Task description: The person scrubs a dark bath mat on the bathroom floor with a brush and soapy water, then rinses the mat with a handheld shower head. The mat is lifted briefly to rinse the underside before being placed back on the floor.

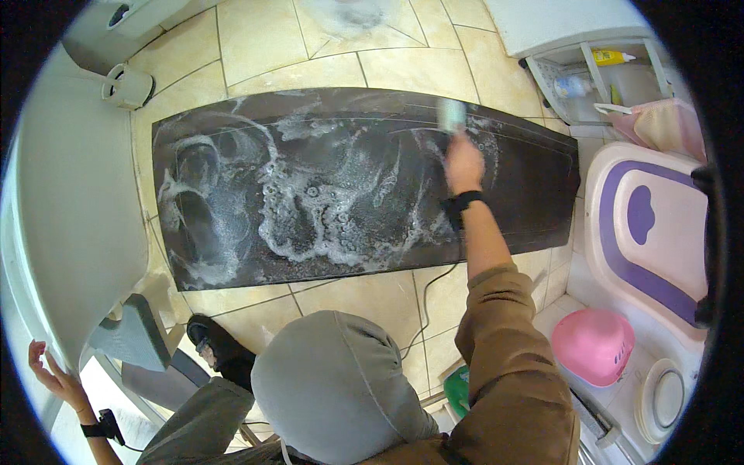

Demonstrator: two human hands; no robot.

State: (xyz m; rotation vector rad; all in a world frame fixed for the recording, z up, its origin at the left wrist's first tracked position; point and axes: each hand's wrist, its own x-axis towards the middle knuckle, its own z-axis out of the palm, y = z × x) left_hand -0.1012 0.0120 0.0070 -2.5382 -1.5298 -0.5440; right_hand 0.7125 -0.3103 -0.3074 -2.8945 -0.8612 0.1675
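Note:
A dark mat [523, 192] lies flat on the tiled floor, wet, with white suds spread over its left and middle parts. My right hand [465, 164] grips a pale green brush [452, 114] near the mat's far edge, right of the middle; hand and brush are blurred, and the brush's underside is hidden. Around that wrist is a black band. My left hand [55, 378] is off at the lower left, fingers apart and holding nothing, beside a pale panel's edge; a black strap with a small device is on its wrist.
A grey plastic stool [136, 334] stands at the lower left. To the right are a white and purple folding tub [610, 232], a pink basin [593, 349] and a wheeled shelf [587, 64] with bottles. A cable [426, 308] runs over the tiles below the mat.

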